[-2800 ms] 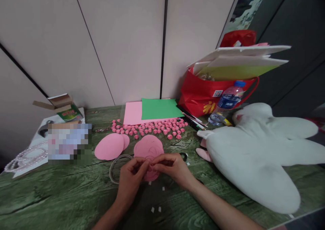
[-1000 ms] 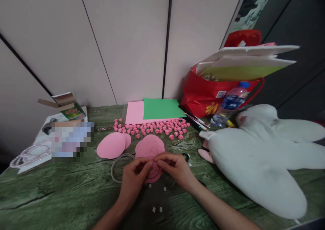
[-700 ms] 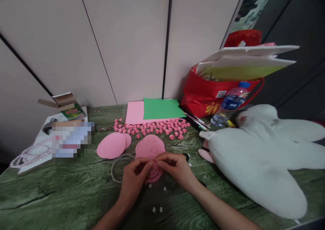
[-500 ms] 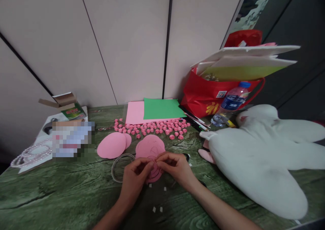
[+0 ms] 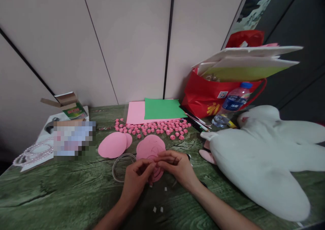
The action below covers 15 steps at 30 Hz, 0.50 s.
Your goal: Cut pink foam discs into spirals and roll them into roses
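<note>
My left hand (image 5: 139, 176) and my right hand (image 5: 177, 166) meet at the fingertips, each in a pinch. Between them is a pink paper spiral (image 5: 157, 175), its curled strips hanging below my fingers; the pinched part is mostly hidden. Just behind lie overlapping pink paper discs (image 5: 149, 143), partly covered by the hands. To the left rest pink paper ovals (image 5: 113, 145) and a roll of clear tape (image 5: 117, 175), close to my left hand. Several small rolled pink paper roses (image 5: 157, 131) are spread in a band farther back.
Pink sheets (image 5: 135, 113) and a green sheet (image 5: 165, 108) lie near the wall, with pens (image 5: 199, 121) beside them. A red bag (image 5: 195, 98), a bottle (image 5: 231, 103) and a white plush toy (image 5: 254, 162) fill the right. An opened box (image 5: 74, 110) and bead strings (image 5: 30, 157) stand left.
The fingertips have shifted slightly while still pinched together over the pink paper spiral. The whole view has moved a little; the other things stay where they were.
</note>
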Available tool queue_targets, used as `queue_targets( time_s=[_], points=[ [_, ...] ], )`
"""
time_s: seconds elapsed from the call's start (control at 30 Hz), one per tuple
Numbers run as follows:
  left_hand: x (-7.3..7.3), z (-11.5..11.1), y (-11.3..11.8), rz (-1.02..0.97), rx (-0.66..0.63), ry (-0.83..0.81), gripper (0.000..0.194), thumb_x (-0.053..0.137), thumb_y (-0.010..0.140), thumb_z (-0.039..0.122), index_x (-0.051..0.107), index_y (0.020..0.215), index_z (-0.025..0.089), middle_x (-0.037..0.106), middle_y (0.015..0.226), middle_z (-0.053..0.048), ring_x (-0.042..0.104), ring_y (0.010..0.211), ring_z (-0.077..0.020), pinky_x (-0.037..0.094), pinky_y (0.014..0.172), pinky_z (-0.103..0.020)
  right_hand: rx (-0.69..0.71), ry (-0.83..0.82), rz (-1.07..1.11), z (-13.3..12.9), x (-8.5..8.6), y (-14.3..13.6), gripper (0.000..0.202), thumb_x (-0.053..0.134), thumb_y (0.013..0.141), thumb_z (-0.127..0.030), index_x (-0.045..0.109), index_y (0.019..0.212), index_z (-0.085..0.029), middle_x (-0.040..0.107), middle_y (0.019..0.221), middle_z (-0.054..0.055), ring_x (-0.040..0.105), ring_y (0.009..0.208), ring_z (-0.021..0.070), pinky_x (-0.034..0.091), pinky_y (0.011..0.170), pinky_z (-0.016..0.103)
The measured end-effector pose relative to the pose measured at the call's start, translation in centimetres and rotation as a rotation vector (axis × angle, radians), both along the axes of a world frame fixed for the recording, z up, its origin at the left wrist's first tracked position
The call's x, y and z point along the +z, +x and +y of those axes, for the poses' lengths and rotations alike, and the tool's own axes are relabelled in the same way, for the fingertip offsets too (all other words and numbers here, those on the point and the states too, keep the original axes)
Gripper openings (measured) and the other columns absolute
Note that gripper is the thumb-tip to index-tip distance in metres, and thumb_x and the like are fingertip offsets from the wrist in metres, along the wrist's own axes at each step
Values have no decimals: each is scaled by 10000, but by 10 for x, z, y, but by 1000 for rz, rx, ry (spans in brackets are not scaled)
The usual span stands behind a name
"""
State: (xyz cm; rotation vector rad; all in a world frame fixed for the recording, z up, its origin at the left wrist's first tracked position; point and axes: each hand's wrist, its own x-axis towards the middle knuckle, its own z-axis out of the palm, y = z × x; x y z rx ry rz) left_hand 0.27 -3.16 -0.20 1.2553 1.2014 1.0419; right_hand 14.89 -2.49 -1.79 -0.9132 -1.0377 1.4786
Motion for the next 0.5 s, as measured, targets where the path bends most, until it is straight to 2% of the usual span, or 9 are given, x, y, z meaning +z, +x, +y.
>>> queue_targets(
  time_s=[0.23, 0.5],
  points=[
    [-2, 1, -1, -5, 15, -7, 187, 638, 673, 310, 648, 681, 124, 582, 468, 19, 510, 389, -96, 425, 383, -187, -23, -28, -20, 0, 0, 0, 292, 738, 594, -296, 633, 820, -144, 718, 791, 67, 672, 673, 179, 533, 581, 251],
    [0, 0, -1, -5, 8, -7, 183, 637, 672, 309, 648, 653, 127, 587, 477, 12, 514, 409, -100, 428, 402, -193, -68, -3, -75, 1, -2, 0, 355, 772, 533, -283, 618, 826, -154, 720, 720, 44, 672, 652, 192, 536, 642, 299]
  ],
)
